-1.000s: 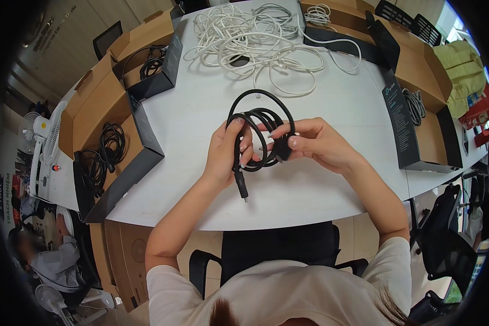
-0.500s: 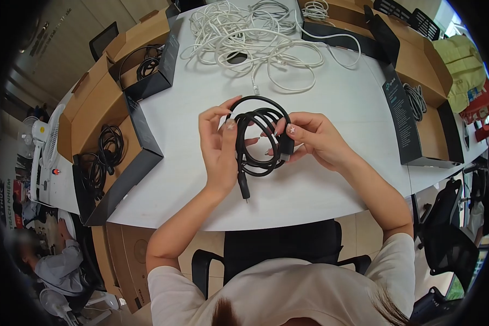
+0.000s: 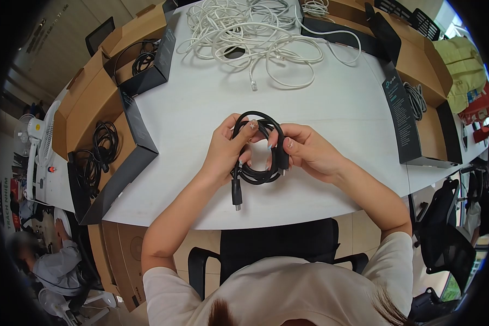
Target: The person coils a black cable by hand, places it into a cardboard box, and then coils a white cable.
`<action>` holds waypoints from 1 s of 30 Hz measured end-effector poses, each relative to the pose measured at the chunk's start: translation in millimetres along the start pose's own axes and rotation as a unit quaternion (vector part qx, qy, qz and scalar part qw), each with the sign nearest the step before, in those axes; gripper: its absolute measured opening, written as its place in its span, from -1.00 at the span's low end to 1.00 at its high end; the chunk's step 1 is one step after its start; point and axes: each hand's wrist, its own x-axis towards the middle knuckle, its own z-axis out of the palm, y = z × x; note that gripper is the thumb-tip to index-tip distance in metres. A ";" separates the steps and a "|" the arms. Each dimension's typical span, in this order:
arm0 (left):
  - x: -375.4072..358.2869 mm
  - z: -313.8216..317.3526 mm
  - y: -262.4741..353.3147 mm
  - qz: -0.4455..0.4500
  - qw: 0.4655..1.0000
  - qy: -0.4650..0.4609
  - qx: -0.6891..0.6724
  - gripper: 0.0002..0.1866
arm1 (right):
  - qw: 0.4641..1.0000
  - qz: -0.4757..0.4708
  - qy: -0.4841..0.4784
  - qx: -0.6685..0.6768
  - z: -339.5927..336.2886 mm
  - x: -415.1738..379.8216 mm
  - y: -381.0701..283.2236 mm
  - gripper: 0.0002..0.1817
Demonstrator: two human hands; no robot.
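Note:
A coiled black cable (image 3: 255, 176) is held between my two hands above the near part of the white table (image 3: 201, 114). My left hand (image 3: 226, 148) closes round the left side of the loops, its thumb lying across the top. With thumb and fingers, my right hand (image 3: 308, 150) pinches the right side of the coil beside a black plug end. A second connector (image 3: 236, 194), with a metal tip, hangs down below my left hand. Some fingertips show through the middle of the coil; others are hidden behind it.
Tangled white cables (image 3: 239, 32) lie at the table's far side. At left, open boxes (image 3: 146, 136) (image 3: 163, 60) hold black cables (image 3: 107, 144). At right, another box (image 3: 413, 136) holds a grey cable (image 3: 415, 100). A black chair (image 3: 277, 244) stands at the near edge; a seated person (image 3: 60, 266) is at lower left.
Both hands and the coil have come slightly lower and closer together. My left thumb has moved over the top of the loops, and the hanging connector has shifted a little left and down.

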 end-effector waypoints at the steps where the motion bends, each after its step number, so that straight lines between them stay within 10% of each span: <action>1: 0.1 0.0 1.0 -0.005 1.000 0.002 -0.001 -0.70 | 1.000 0.001 -0.002 0.000 0.5 -1.0 -0.8 -0.79; 22: 9.8 1.1 -4.7 0.059 0.982 0.050 0.170 -0.80 | 0.952 -0.120 0.088 -0.269 -2.8 1.2 -10.6 -0.82; 30: 18.5 -11.6 -11.3 0.089 0.964 0.067 0.243 -0.80 | 0.834 -0.219 0.121 -0.492 -7.5 7.5 10.1 -0.83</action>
